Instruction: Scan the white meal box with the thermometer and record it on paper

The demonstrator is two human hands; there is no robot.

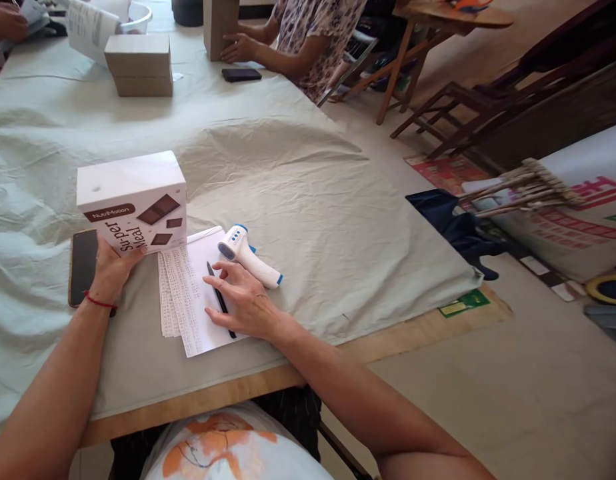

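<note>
My left hand (117,267) grips the lower edge of a white NutriMotion meal box (133,190), with the thumb across its printed front. Part of that hand's fingers is hidden by the box. A dark smartphone (82,267) lies beside my left wrist. My right hand (245,300) hovers over or rests on paper sheets (193,320) covered with small printed or written text; its fingers are spread and curved. Under those fingers lies a black pen (219,293), not visibly grasped. Just beyond the right hand is a white and blue infrared thermometer (248,257).
A pale cloth (288,187) covers the table, its wooden edge (378,340) near me. Farther back stand a cardboard box (141,67) and a dark phone (241,75). Another person (308,47) holds a tall carton (221,30). Wooden chairs (453,107) stand at right.
</note>
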